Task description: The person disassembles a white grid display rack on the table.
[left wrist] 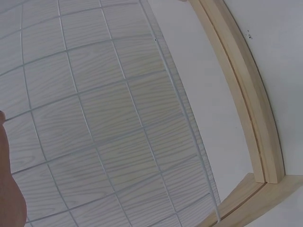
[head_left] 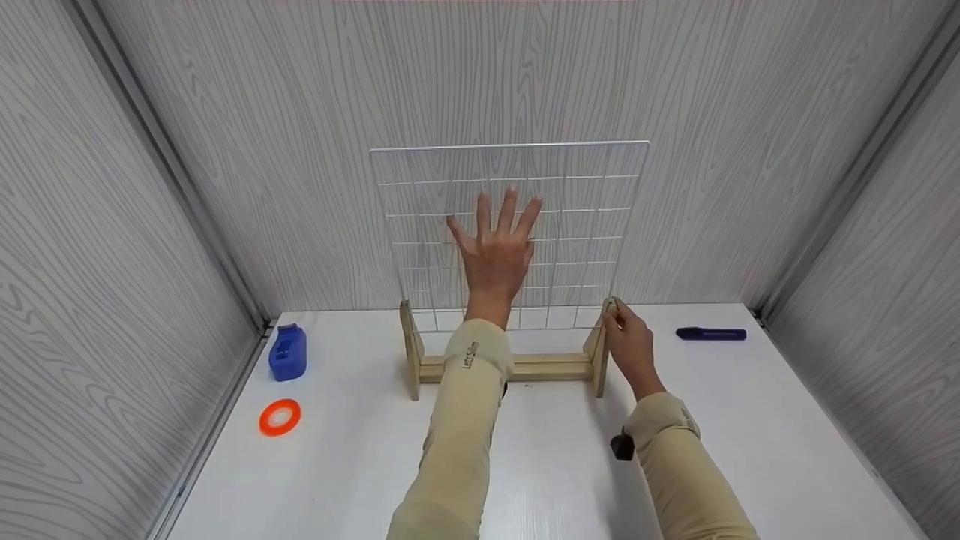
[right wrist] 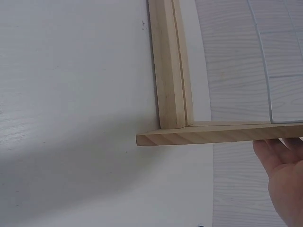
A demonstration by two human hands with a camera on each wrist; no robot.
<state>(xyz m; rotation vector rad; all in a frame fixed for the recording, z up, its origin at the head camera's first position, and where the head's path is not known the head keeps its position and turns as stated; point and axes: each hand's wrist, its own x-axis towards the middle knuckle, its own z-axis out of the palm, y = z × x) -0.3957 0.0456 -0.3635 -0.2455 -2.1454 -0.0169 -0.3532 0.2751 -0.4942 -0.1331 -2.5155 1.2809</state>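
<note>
In front of the left hand, the wire grid is looking like smooth metal. At the right hand, the stand is showing bare, matt wood — visibly grained. Below both hands, the smooth tabletop is shining softly; around both forearms, sleeves are looking like matt cloth.

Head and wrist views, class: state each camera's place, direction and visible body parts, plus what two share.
Head: worn there, facing forward and down at grid and stand; left hand, right hand, sleeves show.
Left wrist: worn there, facing grid and stand; part of left hand.
Right wrist: worn there, facing stand and table; part of right hand.
Wrist views share grid and stand.
</note>
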